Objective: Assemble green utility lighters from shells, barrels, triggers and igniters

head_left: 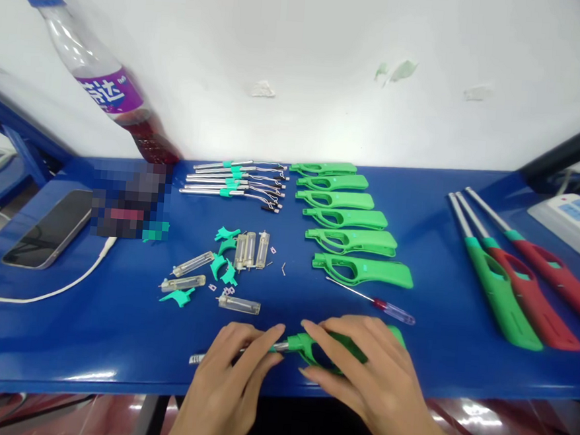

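Note:
At the table's front edge, my left hand [232, 372] is closed around a silver metal lighter tube [196, 359], whose slotted tip sticks out to the left. My right hand [369, 362] grips a green lighter handle shell [301, 343], thumb and fingers at its trigger loop. Tube and shell meet between the two hands; how deep the tube sits is hidden by my fingers. Just beyond my right hand lies a screwdriver [385, 308] with a clear handle. Clear fuel tanks [239, 305] and teal triggers [178, 296] lie beyond my left hand.
Several metal tubes with wires [218, 180] lie at the back, beside a column of green handle shells [363, 270]. Whole lighters [506, 295] rest at right, near a white power strip [575, 221]. A phone [48, 227], a white cable [79, 282] and a drink bottle [97, 65] are at left.

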Tool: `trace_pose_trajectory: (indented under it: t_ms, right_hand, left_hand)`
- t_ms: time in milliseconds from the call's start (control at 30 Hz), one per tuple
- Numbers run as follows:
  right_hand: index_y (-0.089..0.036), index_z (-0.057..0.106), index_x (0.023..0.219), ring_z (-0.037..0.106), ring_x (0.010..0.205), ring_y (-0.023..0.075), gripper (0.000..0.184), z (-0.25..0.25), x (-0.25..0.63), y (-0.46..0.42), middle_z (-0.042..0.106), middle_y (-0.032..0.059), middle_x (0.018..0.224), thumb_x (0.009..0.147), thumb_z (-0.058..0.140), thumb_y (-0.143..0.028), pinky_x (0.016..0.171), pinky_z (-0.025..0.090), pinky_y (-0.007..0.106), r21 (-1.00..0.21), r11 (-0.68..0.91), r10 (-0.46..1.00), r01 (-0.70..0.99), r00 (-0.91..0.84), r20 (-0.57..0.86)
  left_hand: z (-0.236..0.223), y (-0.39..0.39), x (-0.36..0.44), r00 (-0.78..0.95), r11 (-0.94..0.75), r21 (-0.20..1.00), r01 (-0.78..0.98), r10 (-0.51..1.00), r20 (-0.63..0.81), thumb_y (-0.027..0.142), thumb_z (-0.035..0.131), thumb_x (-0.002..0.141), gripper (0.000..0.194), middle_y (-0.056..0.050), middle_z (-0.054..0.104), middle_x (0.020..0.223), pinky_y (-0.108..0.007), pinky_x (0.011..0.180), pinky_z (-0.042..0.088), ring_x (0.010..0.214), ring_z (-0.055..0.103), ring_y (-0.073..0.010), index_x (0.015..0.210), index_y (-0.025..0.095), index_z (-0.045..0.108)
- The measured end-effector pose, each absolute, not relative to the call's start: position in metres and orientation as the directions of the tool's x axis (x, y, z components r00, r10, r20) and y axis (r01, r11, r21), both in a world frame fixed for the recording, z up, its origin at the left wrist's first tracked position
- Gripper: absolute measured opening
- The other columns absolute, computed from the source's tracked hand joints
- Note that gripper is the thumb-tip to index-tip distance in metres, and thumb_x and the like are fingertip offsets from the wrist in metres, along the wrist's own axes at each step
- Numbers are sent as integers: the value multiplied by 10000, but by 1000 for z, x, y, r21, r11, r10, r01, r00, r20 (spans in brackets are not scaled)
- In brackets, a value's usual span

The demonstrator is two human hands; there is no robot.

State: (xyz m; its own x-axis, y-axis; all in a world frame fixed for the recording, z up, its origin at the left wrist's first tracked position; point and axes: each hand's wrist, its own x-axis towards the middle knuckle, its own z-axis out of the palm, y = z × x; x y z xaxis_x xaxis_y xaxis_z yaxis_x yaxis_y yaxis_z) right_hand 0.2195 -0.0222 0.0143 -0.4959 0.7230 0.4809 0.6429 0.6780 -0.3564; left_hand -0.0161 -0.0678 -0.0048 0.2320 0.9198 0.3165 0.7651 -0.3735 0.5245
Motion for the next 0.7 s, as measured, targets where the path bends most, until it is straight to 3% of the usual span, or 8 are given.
trace_pose_trajectory:
  t_ms: [333,700]
  right_hand:
    - [-221,748,1244,689,893,178,337,19,216,-22,782,21,997,1125,507,-424,857,456,349,-290,698,701,654,-545,459]
    - [-234,768,1238,651,869,173,341,13,213,-24,755,30,989,1117,521,-435,800,450,318,-361,643,758,676,-493,428]
  left_hand:
    - [-6,-67,-16,258,-397,519,757,911,320,145,491,1125,321,-39,668,1080,-275,866,562,973,658,-156,1406,234,618]
    - [-5,-67,-16,258,-404,526,749,908,330,100,511,1105,359,-45,650,1083,-290,851,555,967,640,-162,1420,237,615]
